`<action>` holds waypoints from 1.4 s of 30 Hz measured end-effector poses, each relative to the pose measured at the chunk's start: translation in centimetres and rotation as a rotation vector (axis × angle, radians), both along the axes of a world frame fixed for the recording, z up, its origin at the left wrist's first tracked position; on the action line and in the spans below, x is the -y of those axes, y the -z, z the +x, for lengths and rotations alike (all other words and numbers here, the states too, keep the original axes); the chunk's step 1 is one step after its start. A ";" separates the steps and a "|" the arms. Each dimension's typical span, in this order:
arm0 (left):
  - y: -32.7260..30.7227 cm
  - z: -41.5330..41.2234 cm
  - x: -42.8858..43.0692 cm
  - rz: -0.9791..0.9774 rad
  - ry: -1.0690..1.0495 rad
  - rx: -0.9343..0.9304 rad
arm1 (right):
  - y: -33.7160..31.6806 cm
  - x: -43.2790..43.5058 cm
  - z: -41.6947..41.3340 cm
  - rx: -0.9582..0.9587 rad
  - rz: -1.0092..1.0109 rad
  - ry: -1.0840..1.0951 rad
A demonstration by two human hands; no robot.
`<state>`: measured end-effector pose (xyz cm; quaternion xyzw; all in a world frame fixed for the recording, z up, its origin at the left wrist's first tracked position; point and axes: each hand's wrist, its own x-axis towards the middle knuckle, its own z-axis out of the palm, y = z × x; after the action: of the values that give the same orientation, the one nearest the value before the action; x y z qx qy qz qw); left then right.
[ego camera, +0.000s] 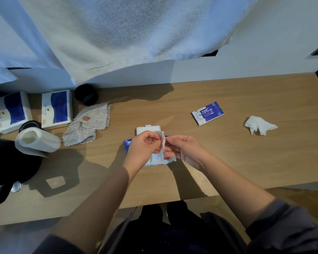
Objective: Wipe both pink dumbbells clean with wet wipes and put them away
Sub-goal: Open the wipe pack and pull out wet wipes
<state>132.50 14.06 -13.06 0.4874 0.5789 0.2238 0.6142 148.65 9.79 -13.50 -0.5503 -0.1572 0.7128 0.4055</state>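
Note:
A blue wet-wipe pack (126, 143) lies on the wooden table (209, 153) in the middle, its white lid (148, 129) flipped open. Above the pack, my left hand (142, 148) and my right hand (184, 149) both pinch a white wet wipe (161, 142) between them. Most of the pack is hidden under my hands. No pink dumbbell is in view.
A crumpled white wipe (259, 125) and a small blue alcohol-wipe sachet (207, 113) lie to the right. At the left are a patterned cloth (88, 123), a paper-towel roll (37, 141), two tissue boxes (56, 109), a black cup (86, 94) and a black bag (9, 167). A white towel (127, 33) hangs behind.

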 end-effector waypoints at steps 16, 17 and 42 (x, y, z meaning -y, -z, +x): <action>-0.5 0.7 0.0 0.140 0.153 -0.207 | 0.0 -0.7 0.3 -0.004 -0.026 0.073; -0.5 0.8 -0.1 0.127 0.138 -0.189 | 0.1 -0.8 0.3 -0.004 -0.024 0.081; 0.0 0.3 0.5 0.073 0.072 -0.159 | 0.6 -0.4 -0.1 0.142 0.019 -0.017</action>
<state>132.81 13.59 -13.06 0.5460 0.5994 0.1831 0.5559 148.57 10.22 -14.10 -0.5943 -0.1970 0.6739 0.3922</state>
